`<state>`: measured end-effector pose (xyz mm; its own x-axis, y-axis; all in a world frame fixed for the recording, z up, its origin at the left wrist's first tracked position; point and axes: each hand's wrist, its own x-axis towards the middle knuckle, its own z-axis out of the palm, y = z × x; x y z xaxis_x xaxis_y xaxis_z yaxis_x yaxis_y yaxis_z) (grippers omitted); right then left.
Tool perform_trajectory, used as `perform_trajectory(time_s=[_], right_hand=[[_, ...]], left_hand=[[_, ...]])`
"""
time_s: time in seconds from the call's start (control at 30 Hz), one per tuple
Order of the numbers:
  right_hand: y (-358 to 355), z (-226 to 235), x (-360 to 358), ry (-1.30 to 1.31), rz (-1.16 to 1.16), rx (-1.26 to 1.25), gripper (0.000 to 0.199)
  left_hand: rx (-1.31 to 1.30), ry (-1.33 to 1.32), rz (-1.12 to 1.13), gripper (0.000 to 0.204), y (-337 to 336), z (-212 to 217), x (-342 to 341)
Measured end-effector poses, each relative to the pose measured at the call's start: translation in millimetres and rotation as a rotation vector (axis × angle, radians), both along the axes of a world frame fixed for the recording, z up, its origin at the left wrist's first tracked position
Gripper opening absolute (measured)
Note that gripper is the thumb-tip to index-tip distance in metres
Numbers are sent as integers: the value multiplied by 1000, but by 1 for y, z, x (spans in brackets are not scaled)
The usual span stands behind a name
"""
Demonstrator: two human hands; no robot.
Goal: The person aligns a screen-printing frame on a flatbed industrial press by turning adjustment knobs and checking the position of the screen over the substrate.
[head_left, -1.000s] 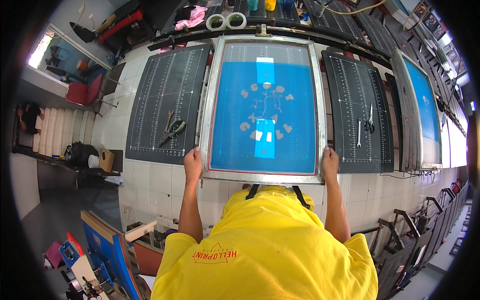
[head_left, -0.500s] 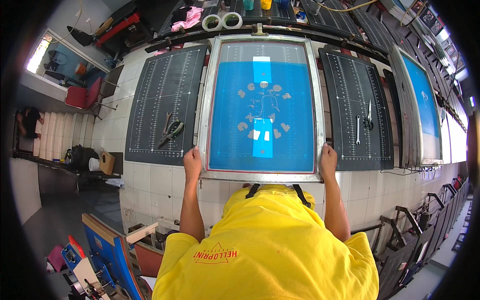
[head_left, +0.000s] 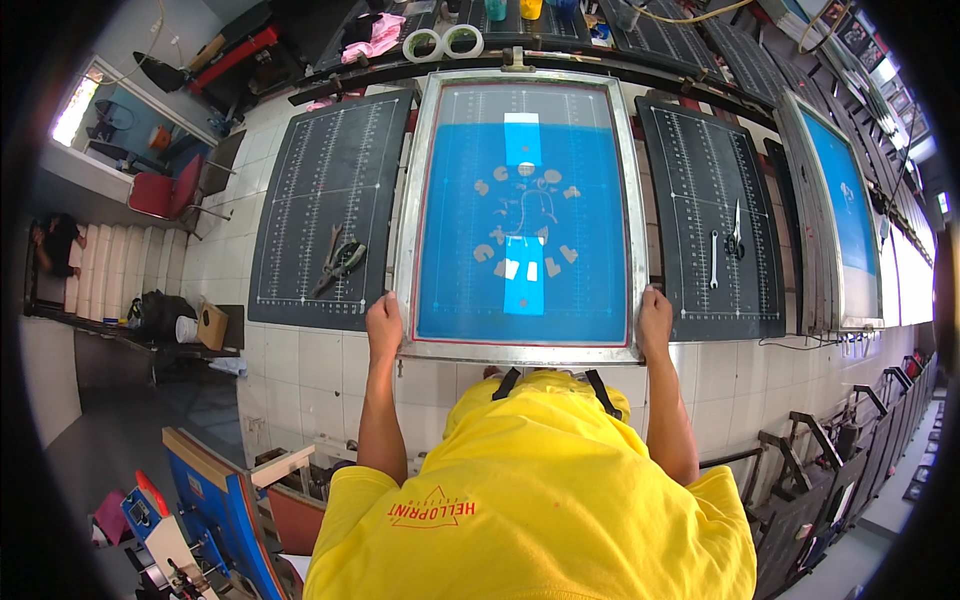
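In front of me lies a metal-framed printing screen [head_left: 460,250] with blue mesh and a pale ring of letter shapes around a line figure. A clamp [head_left: 516,58] sits at the middle of its far edge. My left hand [head_left: 384,325] is closed round the frame's near left corner. Round the near right corner my right hand [head_left: 655,322] is closed too. Pliers [head_left: 340,262] rest on the dark ruled board beside my left hand. A spanner [head_left: 714,260] and black-handled scissors [head_left: 737,235] are on the board beyond my right hand.
Dark boards with white rulings, left board [head_left: 320,200] and right board [head_left: 700,180], flank the screen. Another blue screen [head_left: 845,200] stands at the right. Tape rolls [head_left: 461,42] and a pink cloth [head_left: 372,35] lie at the back. A red chair [head_left: 172,190] stands left; a person [head_left: 58,245] is far left.
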<state>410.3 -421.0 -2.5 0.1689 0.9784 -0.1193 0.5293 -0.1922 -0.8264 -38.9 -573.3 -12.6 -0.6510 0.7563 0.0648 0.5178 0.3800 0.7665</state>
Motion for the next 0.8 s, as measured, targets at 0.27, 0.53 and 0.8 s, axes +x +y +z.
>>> perform_trajectory(time_s=[0.27, 0.53, 0.8], right_hand=[[5, -8, 2, -30, -13, 49, 42], [3, 9, -4, -39, -21, 40, 43], [-4, 22, -4, -17, -61, 1, 39]], left_hand=[[-101, -2, 8, 45, 8, 4, 0], [-48, 20, 27, 45, 6, 10, 0], [-53, -3, 16, 46, -3, 15, 6]])
